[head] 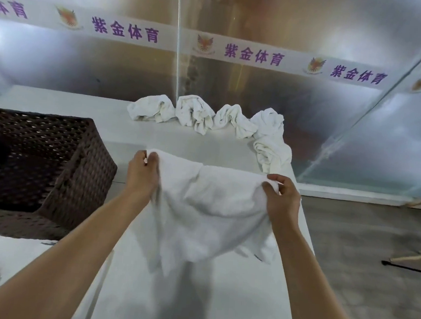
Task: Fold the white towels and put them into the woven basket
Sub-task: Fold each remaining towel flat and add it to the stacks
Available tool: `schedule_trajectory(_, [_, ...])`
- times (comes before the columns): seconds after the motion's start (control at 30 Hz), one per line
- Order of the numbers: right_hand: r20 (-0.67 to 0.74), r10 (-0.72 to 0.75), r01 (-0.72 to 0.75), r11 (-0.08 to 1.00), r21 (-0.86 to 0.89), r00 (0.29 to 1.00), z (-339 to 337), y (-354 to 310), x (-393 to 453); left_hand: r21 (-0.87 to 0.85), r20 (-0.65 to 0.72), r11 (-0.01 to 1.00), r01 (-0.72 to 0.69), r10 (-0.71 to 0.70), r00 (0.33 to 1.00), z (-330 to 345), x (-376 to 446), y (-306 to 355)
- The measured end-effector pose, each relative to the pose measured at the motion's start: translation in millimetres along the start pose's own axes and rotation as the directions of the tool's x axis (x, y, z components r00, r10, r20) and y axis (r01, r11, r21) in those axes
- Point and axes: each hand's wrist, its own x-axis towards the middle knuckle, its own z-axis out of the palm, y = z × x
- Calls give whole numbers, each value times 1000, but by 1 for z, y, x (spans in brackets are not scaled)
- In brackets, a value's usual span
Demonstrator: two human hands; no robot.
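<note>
Crumpled white terry towel [207, 210] held above the pale worktop [217, 300]: left hand [141, 176] and right hand [283, 201] each pinch an upper corner between curled fingers [273, 180]; the cloth sags below and between them. Dark brown woven basket [76, 168] stands left of the left fingers.

Count, white terry towels: six in all. One held spread towel [207, 210], pinched at its top corners. Five crumpled white towels [209, 117] bunched in a row at the far edge of the white worktop [140, 133]. One dark brown woven basket [76, 163]. Two bare hands: left [142, 176], right [282, 201].
</note>
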Motion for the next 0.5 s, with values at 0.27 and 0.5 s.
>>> schedule_trajectory(0.27, [67,75,-78,996,40,995,-11,-6,-1,-240,266,964,117,-51,963,-21,-11,1])
schedule_trajectory(0.5, [186,294,-306,951,41,938,4,58,-11,-186,424,939,291,-190,886,-5,-19,-49])
